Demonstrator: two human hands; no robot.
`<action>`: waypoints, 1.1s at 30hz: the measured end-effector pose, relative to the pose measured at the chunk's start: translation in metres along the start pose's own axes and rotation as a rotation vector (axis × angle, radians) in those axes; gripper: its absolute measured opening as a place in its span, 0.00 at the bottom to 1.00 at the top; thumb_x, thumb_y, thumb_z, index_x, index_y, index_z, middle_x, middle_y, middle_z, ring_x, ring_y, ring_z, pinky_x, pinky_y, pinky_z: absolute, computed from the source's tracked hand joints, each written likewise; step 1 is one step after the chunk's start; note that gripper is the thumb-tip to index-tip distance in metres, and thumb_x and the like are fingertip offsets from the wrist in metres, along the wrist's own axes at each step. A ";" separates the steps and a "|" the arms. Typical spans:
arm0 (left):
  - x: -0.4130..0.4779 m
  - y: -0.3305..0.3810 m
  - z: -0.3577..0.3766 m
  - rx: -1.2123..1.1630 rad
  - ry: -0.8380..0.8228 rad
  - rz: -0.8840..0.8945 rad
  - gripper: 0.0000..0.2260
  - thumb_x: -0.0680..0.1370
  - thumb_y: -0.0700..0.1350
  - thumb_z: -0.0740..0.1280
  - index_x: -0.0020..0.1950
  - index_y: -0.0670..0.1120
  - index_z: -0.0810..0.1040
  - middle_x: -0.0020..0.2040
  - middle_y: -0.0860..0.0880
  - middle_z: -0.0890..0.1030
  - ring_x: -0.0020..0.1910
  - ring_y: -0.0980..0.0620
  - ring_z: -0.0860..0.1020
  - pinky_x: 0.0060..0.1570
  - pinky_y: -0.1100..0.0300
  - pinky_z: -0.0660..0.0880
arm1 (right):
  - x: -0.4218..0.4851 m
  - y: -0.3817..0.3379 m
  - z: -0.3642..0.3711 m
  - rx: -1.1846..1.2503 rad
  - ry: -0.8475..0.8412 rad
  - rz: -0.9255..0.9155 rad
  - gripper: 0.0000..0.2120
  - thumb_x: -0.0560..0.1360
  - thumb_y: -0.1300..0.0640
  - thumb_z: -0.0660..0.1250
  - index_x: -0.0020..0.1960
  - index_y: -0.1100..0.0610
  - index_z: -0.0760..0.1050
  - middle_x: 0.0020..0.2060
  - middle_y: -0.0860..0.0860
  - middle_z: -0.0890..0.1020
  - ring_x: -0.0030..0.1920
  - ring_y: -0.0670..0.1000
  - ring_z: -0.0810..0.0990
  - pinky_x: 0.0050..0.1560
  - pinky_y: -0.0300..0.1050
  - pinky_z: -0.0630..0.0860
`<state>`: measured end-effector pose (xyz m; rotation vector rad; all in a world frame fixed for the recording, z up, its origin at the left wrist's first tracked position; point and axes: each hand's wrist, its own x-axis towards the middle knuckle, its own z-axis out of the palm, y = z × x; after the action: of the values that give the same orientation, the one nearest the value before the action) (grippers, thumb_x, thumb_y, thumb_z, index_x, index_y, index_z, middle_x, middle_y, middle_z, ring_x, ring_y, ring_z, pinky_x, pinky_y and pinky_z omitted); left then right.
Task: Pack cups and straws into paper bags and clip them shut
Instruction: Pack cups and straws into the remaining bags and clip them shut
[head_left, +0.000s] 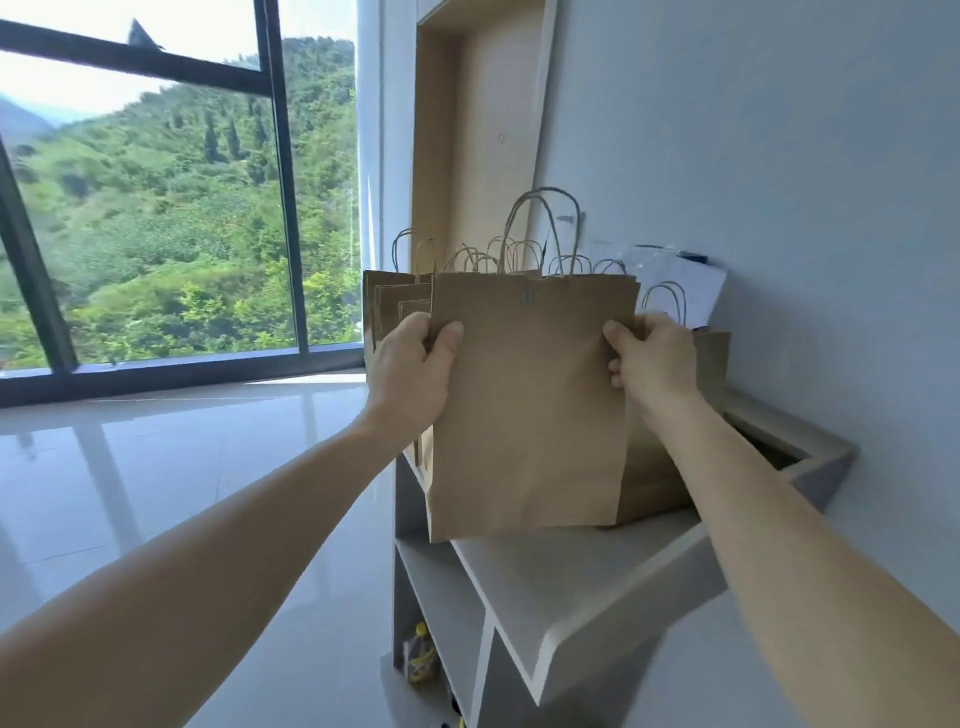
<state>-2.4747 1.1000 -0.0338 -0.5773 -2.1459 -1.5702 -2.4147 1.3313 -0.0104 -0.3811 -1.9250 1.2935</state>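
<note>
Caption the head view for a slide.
The left hand and right hand grip a brown paper bag at a shelf holding more bags.

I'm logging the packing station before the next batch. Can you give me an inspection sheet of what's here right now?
Surface: pale grey shelf top, bags standing along its back.
Job's things: brown paper bag held upright at the shelf's front, small grey fastener near its top edge; more handled bags behind it; no cups or straws seen.
Clutter: white packet against the wall; yellow-and-dark item on a lower shelf, too blurred to name.
Grippers: left hand and right hand each grip a side edge of the bag.
Cables: nothing seen.
Surroundings: large window onto a green hillside, glossy floor, wooden panel beside the wall.
</note>
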 end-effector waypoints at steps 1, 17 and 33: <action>-0.002 -0.010 0.003 0.023 -0.013 -0.018 0.15 0.81 0.52 0.63 0.48 0.40 0.78 0.46 0.42 0.81 0.45 0.44 0.78 0.40 0.53 0.75 | 0.002 0.011 0.008 0.005 -0.024 0.010 0.08 0.78 0.56 0.67 0.41 0.48 0.73 0.35 0.49 0.78 0.23 0.41 0.74 0.29 0.43 0.75; -0.021 -0.058 0.034 0.067 -0.111 -0.190 0.08 0.77 0.46 0.71 0.43 0.42 0.83 0.41 0.43 0.84 0.43 0.43 0.81 0.47 0.52 0.78 | 0.037 0.074 0.026 -0.077 -0.148 -0.018 0.11 0.79 0.66 0.62 0.42 0.53 0.74 0.38 0.52 0.82 0.30 0.43 0.82 0.32 0.34 0.78; -0.018 -0.048 0.055 0.049 -0.126 -0.210 0.12 0.77 0.46 0.71 0.33 0.54 0.79 0.30 0.60 0.80 0.33 0.61 0.76 0.33 0.71 0.71 | 0.029 0.086 0.014 -0.180 -0.092 -0.170 0.12 0.76 0.64 0.63 0.56 0.54 0.78 0.47 0.52 0.84 0.49 0.54 0.83 0.57 0.54 0.78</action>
<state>-2.4913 1.1375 -0.0970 -0.4584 -2.3998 -1.6211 -2.4579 1.3779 -0.0760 -0.2442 -2.1097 1.0476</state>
